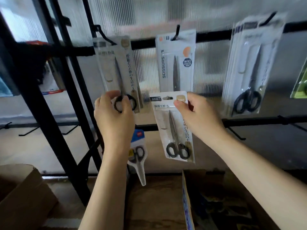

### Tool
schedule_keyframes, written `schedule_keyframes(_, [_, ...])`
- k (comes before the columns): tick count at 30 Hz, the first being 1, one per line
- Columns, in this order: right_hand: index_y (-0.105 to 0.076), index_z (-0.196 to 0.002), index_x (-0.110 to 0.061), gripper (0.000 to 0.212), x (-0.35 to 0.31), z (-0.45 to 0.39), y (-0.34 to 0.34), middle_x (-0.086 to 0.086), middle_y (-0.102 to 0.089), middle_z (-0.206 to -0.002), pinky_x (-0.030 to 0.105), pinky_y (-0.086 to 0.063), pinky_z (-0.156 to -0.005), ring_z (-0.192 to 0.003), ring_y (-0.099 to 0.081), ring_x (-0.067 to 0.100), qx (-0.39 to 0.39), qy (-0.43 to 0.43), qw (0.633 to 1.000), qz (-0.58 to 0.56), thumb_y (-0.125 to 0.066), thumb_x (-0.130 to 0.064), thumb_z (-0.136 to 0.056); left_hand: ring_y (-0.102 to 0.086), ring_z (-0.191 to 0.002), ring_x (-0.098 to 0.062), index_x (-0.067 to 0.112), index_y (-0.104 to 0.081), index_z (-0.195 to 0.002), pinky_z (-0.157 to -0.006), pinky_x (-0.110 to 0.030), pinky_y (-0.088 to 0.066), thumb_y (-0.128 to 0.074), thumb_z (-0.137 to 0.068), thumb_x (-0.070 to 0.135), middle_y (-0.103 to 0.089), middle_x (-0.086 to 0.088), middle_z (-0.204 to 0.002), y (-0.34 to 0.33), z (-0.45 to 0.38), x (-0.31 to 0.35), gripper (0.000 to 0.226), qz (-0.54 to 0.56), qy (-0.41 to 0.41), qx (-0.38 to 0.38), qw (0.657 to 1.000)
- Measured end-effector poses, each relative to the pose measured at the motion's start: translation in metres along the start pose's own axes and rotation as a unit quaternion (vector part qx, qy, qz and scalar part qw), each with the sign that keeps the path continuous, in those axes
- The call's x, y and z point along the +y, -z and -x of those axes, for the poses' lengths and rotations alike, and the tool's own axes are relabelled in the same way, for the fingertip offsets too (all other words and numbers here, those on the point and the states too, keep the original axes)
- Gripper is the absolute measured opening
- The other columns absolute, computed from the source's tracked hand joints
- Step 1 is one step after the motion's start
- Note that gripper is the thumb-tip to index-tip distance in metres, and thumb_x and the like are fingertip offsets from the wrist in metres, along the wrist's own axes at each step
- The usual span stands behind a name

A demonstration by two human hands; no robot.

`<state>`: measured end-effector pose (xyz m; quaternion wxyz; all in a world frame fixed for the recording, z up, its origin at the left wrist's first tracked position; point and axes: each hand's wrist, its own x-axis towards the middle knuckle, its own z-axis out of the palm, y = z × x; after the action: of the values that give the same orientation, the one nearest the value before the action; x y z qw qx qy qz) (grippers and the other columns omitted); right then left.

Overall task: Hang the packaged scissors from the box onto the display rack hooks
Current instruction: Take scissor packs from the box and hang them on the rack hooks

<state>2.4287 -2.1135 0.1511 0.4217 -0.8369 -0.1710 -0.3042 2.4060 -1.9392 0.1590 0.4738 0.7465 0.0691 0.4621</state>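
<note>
My left hand (114,117) grips the bottom of a packaged pair of black-handled scissors (116,70) that hangs tilted on the upper left hook (106,37) of the black display rack (216,34). My right hand (197,113) pinches the top right corner of a second, matching scissors pack (176,128), held free in front of the rack below the middle hook. The open cardboard box (187,196) sits low at the right, its contents dark and unclear.
A grey "SCISSORS" pack (176,62) hangs on the middle hook and a stack of packs (249,67) on the right hook. A blue-topped pack (137,156) hangs on the lower bar (265,122), which has bare hooks. Another cardboard box (25,193) stands at bottom left.
</note>
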Motion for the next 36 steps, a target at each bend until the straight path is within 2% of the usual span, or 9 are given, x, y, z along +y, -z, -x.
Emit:
schedule_keyframes(5, [-0.042, -0.062, -0.013, 0.038, -0.04, -0.051, 0.023, -0.002, -0.042, -0.055, 0.019, -0.024, -0.044, -0.048, -0.034, 0.01, 0.017, 0.048, 0.999, -0.003, -0.055, -0.03, -0.094, -0.046, -0.115, -0.013, 0.022, -0.056, -0.115, -0.084, -0.02, -0.035, -0.052, -0.093, 0.024, -0.052, 0.006, -0.117, -0.005, -0.027, 0.048, 0.023, 0.049, 0.031, 0.075, 0.996])
schedule_keyframes(12, [-0.048, -0.075, -0.014, 0.027, -0.082, -0.097, 0.024, -0.003, -0.038, -0.057, 0.017, -0.024, -0.04, -0.049, -0.033, 0.01, -0.016, 0.085, 0.994, -0.06, -0.049, -0.029, -0.097, -0.045, -0.114, -0.014, 0.02, -0.053, -0.111, -0.085, -0.013, -0.035, -0.053, -0.092, 0.016, -0.048, 0.006, -0.115, -0.012, -0.031, 0.085, 0.019, 0.143, 0.075, 0.181, 0.97])
schedule_keyframes(16, [-0.04, -0.069, -0.016, 0.033, -0.097, -0.113, 0.006, -0.004, -0.036, -0.056, 0.016, -0.025, -0.04, -0.046, -0.032, 0.008, -0.053, 0.099, 0.99, -0.086, -0.049, -0.03, -0.098, -0.049, -0.112, -0.025, 0.016, -0.056, -0.108, -0.096, -0.038, -0.042, -0.054, -0.09, 0.013, -0.051, -0.002, -0.116, 0.0, -0.042, 0.079, 0.019, 0.134, 0.056, 0.246, 0.958])
schedule_keyframes(19, [-0.052, -0.079, -0.013, 0.026, -0.114, -0.121, -0.009, -0.006, -0.038, -0.054, 0.013, -0.026, -0.038, -0.04, -0.031, 0.002, -0.083, 0.11, 0.984, -0.117, -0.048, -0.029, -0.098, -0.05, -0.109, -0.024, 0.012, -0.057, -0.108, -0.094, -0.036, -0.04, -0.055, -0.089, 0.01, -0.054, -0.007, -0.114, 0.005, -0.049, 0.072, 0.02, 0.1, 0.03, 0.278, 0.955])
schedule_keyframes(21, [-0.057, -0.089, -0.01, 0.024, -0.123, -0.124, -0.014, -0.005, -0.041, -0.057, 0.012, -0.027, -0.038, -0.045, -0.035, 0.006, -0.086, 0.107, 0.983, -0.121, -0.047, -0.029, -0.098, -0.049, -0.11, -0.025, 0.011, -0.058, -0.109, -0.09, -0.032, -0.036, -0.056, -0.087, 0.01, -0.055, -0.008, -0.116, 0.004, -0.051, 0.069, 0.022, 0.07, 0.022, 0.281, 0.957])
schedule_keyframes(23, [-0.052, -0.076, -0.013, 0.026, -0.131, -0.128, -0.023, -0.006, -0.041, -0.056, 0.012, -0.029, -0.039, -0.046, -0.036, 0.006, -0.086, 0.112, 0.983, -0.118, -0.048, -0.027, -0.098, -0.047, -0.113, -0.028, 0.011, -0.058, -0.111, -0.086, -0.027, -0.027, -0.057, -0.087, 0.012, -0.056, -0.009, -0.118, 0.003, -0.052, 0.061, 0.024, 0.01, 0.022, 0.279, 0.96])
schedule_keyframes(26, [-0.039, -0.064, -0.016, 0.037, -0.13, -0.133, -0.033, -0.005, -0.04, -0.055, 0.012, -0.029, -0.038, -0.047, -0.035, 0.007, -0.076, 0.103, 0.988, -0.089, -0.05, -0.024, -0.097, -0.044, -0.117, -0.033, 0.012, -0.058, -0.114, -0.084, -0.037, -0.029, -0.059, -0.086, 0.014, -0.055, -0.01, -0.12, 0.005, -0.053, 0.043, 0.028, -0.076, 0.019, 0.256, 0.964])
schedule_keyframes(29, [-0.044, -0.064, -0.009, 0.036, -0.12, -0.137, -0.04, -0.003, -0.042, -0.057, 0.017, -0.028, -0.04, -0.049, -0.037, 0.009, -0.069, 0.076, 0.992, -0.075, -0.05, -0.024, -0.097, -0.043, -0.118, -0.036, 0.012, -0.058, -0.115, -0.087, -0.047, -0.033, -0.061, -0.085, 0.014, -0.056, -0.011, -0.121, 0.003, -0.049, 0.031, 0.03, -0.124, 0.028, 0.225, 0.966])
schedule_keyframes(36, [-0.039, -0.061, -0.018, 0.039, -0.111, -0.145, -0.05, -0.005, -0.042, -0.057, 0.008, -0.029, -0.036, -0.048, -0.039, 0.006, -0.078, 0.043, 0.994, -0.07, -0.05, -0.026, -0.098, -0.041, -0.121, -0.036, 0.014, -0.056, -0.12, -0.09, -0.048, -0.031, -0.055, -0.088, 0.019, -0.053, -0.009, -0.128, -0.006, -0.049, 0.019, 0.032, -0.145, 0.028, 0.169, 0.974])
